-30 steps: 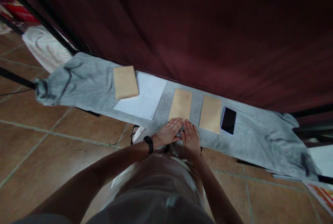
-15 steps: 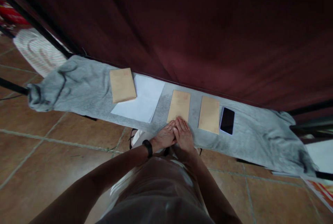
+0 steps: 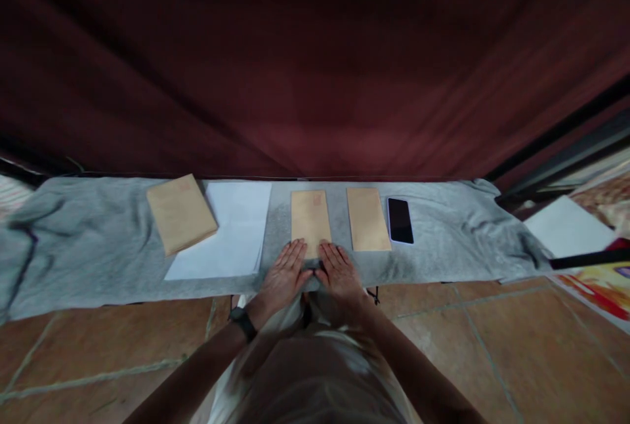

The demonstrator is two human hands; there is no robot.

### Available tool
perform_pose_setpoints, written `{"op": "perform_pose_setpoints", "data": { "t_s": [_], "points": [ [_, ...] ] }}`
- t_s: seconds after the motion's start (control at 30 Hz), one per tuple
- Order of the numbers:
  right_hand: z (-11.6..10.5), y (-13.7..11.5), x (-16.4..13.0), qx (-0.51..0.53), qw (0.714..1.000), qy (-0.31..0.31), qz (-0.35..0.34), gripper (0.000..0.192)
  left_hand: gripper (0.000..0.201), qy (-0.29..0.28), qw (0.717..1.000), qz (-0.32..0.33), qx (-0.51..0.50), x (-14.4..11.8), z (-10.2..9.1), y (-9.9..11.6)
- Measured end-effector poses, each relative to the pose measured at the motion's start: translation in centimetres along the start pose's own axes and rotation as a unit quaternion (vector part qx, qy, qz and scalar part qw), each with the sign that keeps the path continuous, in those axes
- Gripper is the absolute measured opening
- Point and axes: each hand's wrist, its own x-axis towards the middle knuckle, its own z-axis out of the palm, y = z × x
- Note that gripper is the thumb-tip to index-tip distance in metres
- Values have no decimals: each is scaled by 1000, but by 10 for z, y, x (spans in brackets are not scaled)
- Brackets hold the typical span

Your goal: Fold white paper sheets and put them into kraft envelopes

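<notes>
A brown paper envelope (image 3: 310,217) lies flat on the grey cloth in front of me, a faint reddish print at its upper right corner. My left hand (image 3: 284,273), with a dark band on its wrist, rests flat, its fingertips on the envelope's lower left edge. Opposite it, my right hand (image 3: 339,270) lies flat with fingertips at the lower right edge. Both have fingers stretched out and grip nothing. To the right is another brown envelope (image 3: 369,220). A stack of brown envelopes (image 3: 181,212) overlaps white paper sheets (image 3: 231,230) on the left.
A phone (image 3: 400,220) with a dark screen lies right of the second envelope. Grey cloth (image 3: 453,227) covers the narrow bench. Behind it hangs a dark red curtain (image 3: 315,96). Black bars flank the far right, near a white sheet (image 3: 571,227). Tiled floor (image 3: 492,345) lies below.
My hands, earlier together with fingers overlapping at the envelope's lower edge, have moved apart to its two sides. The camera view has turned, so the bench now looks level.
</notes>
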Motion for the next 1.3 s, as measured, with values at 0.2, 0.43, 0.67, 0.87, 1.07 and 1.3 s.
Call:
{"op": "perform_pose_setpoints", "data": {
  "t_s": [0.2,0.43,0.67,0.87,1.07,1.3],
  "points": [
    [-1,-3,2,-1,1000,10,7,60,68,24,1000,-16,3,87,3,-25],
    [5,-3,0,4,1000,23,11,61,66,-13,999,-21,22,157,20,-80],
    [3,-5,2,12,999,36,11,62,59,-70,997,19,15,168,28,-86],
    [10,-4,2,27,998,48,12,62,60,-78,996,36,-4,165,30,-68],
    [13,-4,2,41,998,45,17,61,61,-96,993,55,-36,151,27,-61],
    [9,-5,3,56,997,33,31,59,59,-128,984,94,-76,117,26,-46]
  ]
}}
